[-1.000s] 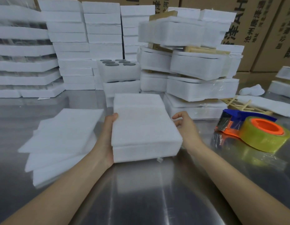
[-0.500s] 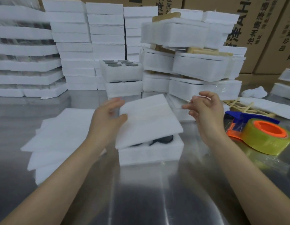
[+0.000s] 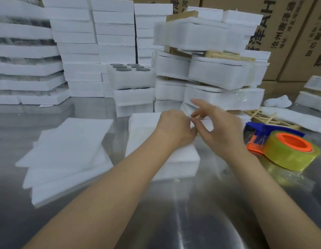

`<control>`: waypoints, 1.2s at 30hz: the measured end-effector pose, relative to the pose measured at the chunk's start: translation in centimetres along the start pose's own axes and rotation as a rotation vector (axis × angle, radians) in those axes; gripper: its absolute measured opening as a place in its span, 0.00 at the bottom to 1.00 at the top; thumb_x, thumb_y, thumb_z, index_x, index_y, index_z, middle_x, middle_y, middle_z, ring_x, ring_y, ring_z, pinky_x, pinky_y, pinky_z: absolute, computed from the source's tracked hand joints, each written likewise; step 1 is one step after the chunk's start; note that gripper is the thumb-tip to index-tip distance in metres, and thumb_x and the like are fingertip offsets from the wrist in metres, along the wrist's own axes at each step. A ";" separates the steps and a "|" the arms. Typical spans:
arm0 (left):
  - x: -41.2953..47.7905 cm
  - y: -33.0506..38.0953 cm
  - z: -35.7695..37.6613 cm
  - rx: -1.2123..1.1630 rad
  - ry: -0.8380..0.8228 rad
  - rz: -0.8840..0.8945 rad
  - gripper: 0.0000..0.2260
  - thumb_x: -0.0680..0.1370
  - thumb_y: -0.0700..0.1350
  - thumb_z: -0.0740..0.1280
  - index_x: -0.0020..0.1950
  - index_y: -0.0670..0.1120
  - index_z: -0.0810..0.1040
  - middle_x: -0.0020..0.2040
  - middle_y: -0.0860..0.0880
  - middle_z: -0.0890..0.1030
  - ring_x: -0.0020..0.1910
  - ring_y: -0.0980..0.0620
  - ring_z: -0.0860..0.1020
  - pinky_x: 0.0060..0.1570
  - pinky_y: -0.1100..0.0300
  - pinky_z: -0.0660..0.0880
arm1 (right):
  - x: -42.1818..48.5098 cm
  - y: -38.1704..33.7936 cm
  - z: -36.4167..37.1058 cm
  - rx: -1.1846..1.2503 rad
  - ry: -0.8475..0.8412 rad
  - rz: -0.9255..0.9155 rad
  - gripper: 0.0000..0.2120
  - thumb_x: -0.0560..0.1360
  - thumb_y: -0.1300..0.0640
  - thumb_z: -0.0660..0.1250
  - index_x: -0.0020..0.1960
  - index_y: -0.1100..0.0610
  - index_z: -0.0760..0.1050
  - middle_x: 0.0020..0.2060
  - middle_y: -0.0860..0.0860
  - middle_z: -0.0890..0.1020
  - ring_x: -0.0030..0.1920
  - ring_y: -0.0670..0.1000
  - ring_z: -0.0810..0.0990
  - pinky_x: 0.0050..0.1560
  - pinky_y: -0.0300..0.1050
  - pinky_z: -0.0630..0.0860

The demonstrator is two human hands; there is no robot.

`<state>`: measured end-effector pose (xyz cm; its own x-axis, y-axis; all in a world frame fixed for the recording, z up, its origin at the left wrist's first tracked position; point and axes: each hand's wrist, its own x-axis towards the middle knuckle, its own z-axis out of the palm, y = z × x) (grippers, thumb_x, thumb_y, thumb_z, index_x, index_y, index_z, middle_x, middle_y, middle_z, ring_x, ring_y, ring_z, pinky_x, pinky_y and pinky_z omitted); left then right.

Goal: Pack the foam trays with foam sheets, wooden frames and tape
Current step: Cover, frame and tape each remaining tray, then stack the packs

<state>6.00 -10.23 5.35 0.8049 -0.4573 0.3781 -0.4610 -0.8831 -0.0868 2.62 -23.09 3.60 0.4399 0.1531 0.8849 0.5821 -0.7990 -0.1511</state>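
Your left grip (image 3: pixel 175 126) curls over the far corner of the foam sheet (image 3: pixel 143 133) capping the foam tray (image 3: pixel 179 169) beneath it, pinching or not I cannot tell, with your right grip (image 3: pixel 220 130) loosely spread just beside it, the tape dispenser (image 3: pixel 289 150) to its right on the steel tabletop (image 3: pixel 174 216), and stacked trays (image 3: pixel 75 51) and cartons (image 3: pixel 285 33) beyond.

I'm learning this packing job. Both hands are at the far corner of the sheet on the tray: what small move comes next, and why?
Probably smooth the sheet flat on the tray: left hand and right hand meet at its far corner, grip blurred; frames and tape lie untouched at right.
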 end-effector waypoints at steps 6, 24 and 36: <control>0.3 -3.1 1.0 -0.453 -0.161 -0.154 0.17 0.79 0.50 0.56 0.33 0.44 0.68 0.36 0.47 0.71 0.38 0.47 0.69 0.31 0.57 0.60 | -0.7 1.0 0.8 0.476 0.176 0.608 0.22 0.80 0.57 0.63 0.72 0.53 0.64 0.54 0.50 0.74 0.54 0.49 0.78 0.48 0.44 0.79; -5.2 -12.7 -2.9 -1.127 0.221 -0.729 0.08 0.79 0.32 0.59 0.41 0.36 0.74 0.34 0.41 0.78 0.17 0.57 0.75 0.19 0.69 0.69 | -1.8 1.8 2.8 0.718 -0.799 0.674 0.20 0.79 0.50 0.62 0.70 0.38 0.64 0.70 0.31 0.61 0.69 0.29 0.56 0.68 0.32 0.52; -15.7 -23.8 -3.4 -1.217 0.772 -0.829 0.10 0.82 0.34 0.51 0.57 0.43 0.70 0.53 0.47 0.73 0.62 0.48 0.76 0.65 0.60 0.71 | -0.3 0.1 1.9 0.623 -0.817 0.601 0.18 0.80 0.61 0.60 0.69 0.51 0.71 0.72 0.43 0.63 0.71 0.37 0.58 0.62 0.25 0.58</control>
<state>3.07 18.29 4.59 0.7732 0.5470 0.3208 -0.3319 -0.0820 0.9397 3.88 -22.12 2.44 0.9299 0.3566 0.0901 0.2663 -0.4836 -0.8338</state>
